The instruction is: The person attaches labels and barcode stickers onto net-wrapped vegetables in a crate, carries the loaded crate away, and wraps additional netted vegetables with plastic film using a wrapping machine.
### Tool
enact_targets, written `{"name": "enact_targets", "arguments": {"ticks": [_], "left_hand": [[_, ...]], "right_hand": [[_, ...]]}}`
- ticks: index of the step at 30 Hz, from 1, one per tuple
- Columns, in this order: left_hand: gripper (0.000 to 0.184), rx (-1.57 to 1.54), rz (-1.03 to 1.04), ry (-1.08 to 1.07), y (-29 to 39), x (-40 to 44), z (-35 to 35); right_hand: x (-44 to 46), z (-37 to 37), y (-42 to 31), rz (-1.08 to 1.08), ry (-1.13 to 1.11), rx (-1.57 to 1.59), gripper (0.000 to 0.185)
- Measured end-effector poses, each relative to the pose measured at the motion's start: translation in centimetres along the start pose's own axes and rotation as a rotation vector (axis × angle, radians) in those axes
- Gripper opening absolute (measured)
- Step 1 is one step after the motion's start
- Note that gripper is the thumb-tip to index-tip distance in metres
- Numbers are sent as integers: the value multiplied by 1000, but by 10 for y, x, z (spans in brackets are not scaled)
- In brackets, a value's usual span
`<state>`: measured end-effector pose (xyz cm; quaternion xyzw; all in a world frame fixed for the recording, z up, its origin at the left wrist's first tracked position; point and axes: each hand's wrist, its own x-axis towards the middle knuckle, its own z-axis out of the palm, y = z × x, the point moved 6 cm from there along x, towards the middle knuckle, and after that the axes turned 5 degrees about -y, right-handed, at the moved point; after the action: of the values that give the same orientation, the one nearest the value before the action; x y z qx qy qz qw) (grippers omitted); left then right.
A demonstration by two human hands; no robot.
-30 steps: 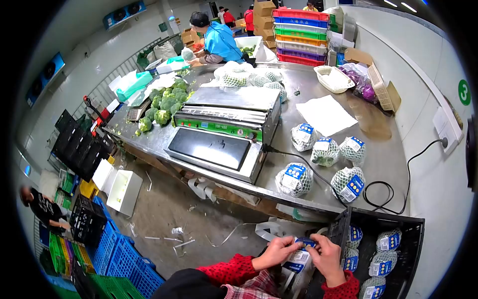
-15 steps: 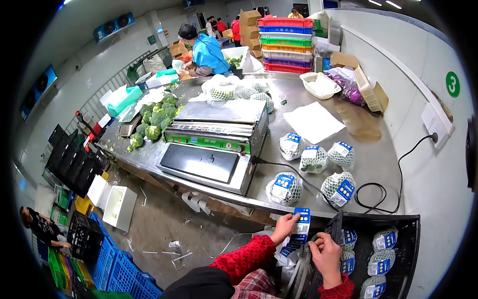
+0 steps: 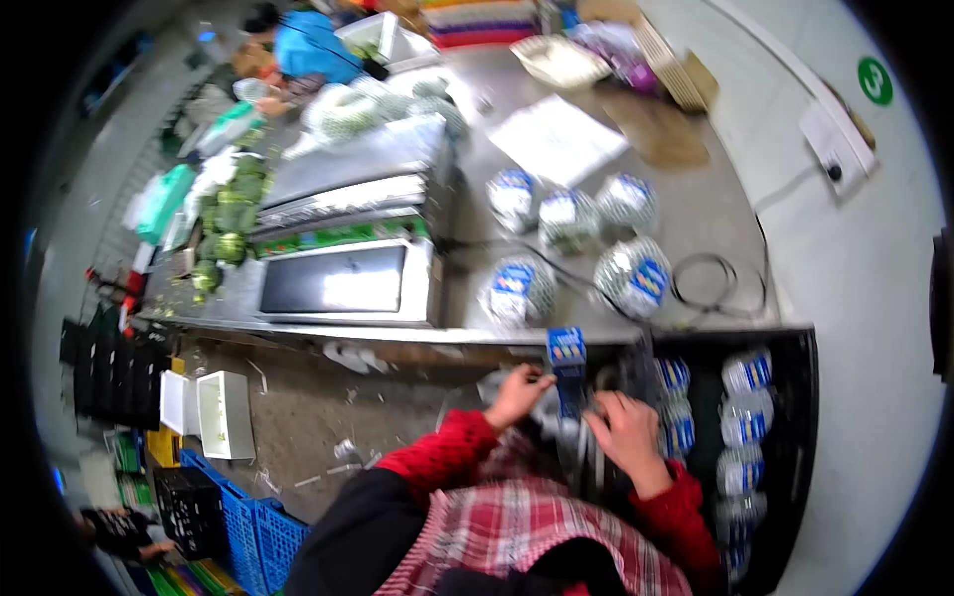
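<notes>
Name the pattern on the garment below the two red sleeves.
Red-and-white plaid on the garment, best seen in the head view.

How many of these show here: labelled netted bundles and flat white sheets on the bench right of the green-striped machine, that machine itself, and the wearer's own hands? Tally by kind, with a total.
Labelled netted bundles: 5
Flat white sheet: 1
Green-striped machine: 1
Wearer's hands: 2
Total: 9
</notes>
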<state>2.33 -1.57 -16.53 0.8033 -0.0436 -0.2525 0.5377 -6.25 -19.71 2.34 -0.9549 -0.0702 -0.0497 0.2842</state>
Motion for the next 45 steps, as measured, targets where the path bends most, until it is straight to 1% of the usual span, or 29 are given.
{"name": "enact_targets", "arguments": {"ticks": [1,2,3,5,7,8,10,12,13,15,16,19,22,24,26,27,28,30,31,32,35,37,38,39,41,42,43,44,45], "left_hand": [[39,-24,62,-44,-8,-1,-5],[35,-102,30,-113,3,-10,-13],[32,-175,4,-163,29,-22,-28],[23,-314,66,-222,93,-20,-58],[21,-150,128,-155,139,14,-88],[22,-61,275,-73,167,38,-105],[26,96,374,38,228,89,-127],[28,284,538,165,259,156,-138],[31,342,568,163,272,192,-137],[40,678,659,252,287,259,-125],[43,880,665,187,279,304,-112],[42,1349,373,30,245,380,-88],[44,1511,340,85,218,417,-79],[33,1625,454,64,214,424,-70],[28,1597,506,46,226,427,-75],[23,1569,549,31,238,423,-80],[19,1458,649,153,259,412,-88],[21,1317,896,228,316,375,-100],[21,1314,999,190,349,341,-105],[22,1423,1122,147,383,297,-107],[22,1474,1359,-75,454,150,-100],[19,1423,1576,-226,474,61,-86],[16,1338,1615,-303,480,24,-81],[16,1335,1616,-304,488,-1,-78],[16,1223,1757,-403,492,-47,-76],[23,1054,1811,-319,500,-56,-86],[30,865,1857,-250,509,-62,-101],[53,742,1738,-135,517,-62,-126],[70,541,1525,-108,514,-45,-151]], "right_hand": [[1,1,2,-5,-13,15,23],[2,4,5,-18,-9,10,24],[5,7,6,-1,-12,5,24],[11,16,6,128,-46,267,24],[36,14,-8,90,19,275,25],[52,10,-18,60,23,295,24],[86,6,-25,-28,67,319,23],[110,3,-24,-34,116,292,24],[118,9,-15,-8,138,290,24],[126,21,7,41,184,328,23],[125,29,20,77,186,324,23],[124,40,42,113,111,233,23],[132,28,41,75,179,137,20],[130,33,44,71,185,129,22],[128,33,46,60,194,106,24],[128,30,45,60,186,123,26],[128,27,43,57,179,139,28],[128,17,40,87,255,182,30],[125,11,39,115,328,229,31],[120,4,39,99,394,239,41],[124,-79,1,-85,603,-60,75],[134,-139,-19,-50,730,-224,90],[142,-169,-35,-140,794,-286,86],[147,-190,-48,-192,782,-280,71],[137,-183,-17,-160,481,-8,47],[129,-176,-5,-71,400,363,39],[119,-186,-20,41,457,533,29],[107,-199,-16,122,491,591,27],[90,-213,-6,231,551,645,25]]}}
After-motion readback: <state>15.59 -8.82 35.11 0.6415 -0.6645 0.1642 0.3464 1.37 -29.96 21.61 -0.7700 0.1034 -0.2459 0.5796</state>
